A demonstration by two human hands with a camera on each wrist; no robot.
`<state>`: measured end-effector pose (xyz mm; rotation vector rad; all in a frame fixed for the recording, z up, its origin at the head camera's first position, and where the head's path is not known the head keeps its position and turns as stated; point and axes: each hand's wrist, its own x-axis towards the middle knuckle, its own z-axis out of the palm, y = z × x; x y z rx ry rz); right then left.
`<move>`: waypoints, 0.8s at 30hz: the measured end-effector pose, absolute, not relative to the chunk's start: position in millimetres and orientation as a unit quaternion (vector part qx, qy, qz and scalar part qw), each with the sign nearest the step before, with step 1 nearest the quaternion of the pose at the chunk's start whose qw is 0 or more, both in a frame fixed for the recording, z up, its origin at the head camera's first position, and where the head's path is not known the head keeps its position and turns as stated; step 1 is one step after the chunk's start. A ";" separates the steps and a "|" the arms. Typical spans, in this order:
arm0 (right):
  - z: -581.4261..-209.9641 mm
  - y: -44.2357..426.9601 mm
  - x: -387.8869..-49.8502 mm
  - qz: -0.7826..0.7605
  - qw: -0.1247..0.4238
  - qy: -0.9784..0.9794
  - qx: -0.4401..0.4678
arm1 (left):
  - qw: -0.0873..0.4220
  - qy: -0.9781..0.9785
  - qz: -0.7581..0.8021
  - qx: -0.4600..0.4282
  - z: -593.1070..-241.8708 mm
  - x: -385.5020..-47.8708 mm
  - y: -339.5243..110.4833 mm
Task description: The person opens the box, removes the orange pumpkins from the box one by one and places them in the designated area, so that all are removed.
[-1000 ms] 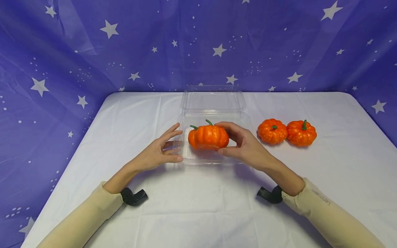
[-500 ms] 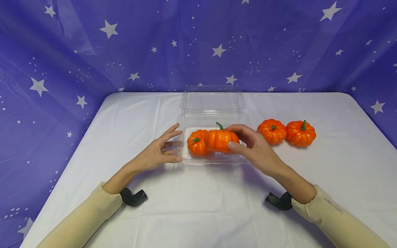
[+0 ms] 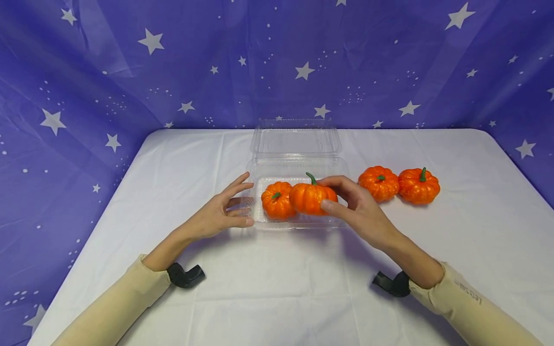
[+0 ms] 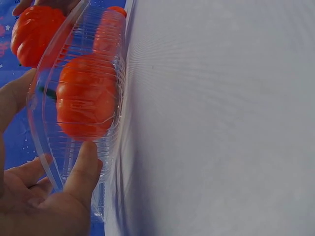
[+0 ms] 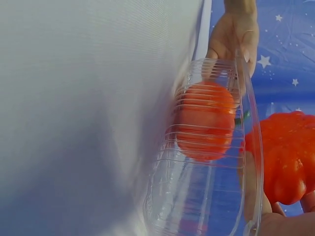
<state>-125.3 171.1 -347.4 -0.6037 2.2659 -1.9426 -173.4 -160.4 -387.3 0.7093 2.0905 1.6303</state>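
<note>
My right hand (image 3: 361,211) grips a small orange pumpkin (image 3: 309,198) with a green stem, thumb in front and fingers behind. It is held over the right part of a clear plastic clamshell box (image 3: 277,225). A second orange pumpkin (image 3: 274,205) sits inside the box toward its left, seen through the ribbed wall in both wrist views. My left hand (image 3: 216,214) is at the box's left end with its fingers spread; in the left wrist view a fingertip (image 4: 88,150) lies against the clear wall. The held pumpkin (image 5: 285,157) is above the box's rim in the right wrist view.
Two more orange pumpkins (image 3: 378,183) stand side by side on the white tablecloth (image 3: 277,288), right of the box. The hinged lid (image 3: 296,142) stands raised behind the box, close to the starry blue curtain (image 3: 259,57).
My right hand has moved right with its pumpkin, which overlapped the one in the box. That one shows more fully now, its stem turned. The left hand has kept its place.
</note>
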 end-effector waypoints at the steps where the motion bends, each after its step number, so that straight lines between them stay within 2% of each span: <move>1: -347.8 171.2 -125.1 -0.636 0.048 0.744 -0.197 | 0.197 0.747 0.582 0.254 -387.6 -173.5 -160.5; 24: -344.0 179.0 -114.5 -0.650 0.044 0.742 -0.158 | 0.193 0.740 0.589 0.262 -389.9 -174.6 -160.7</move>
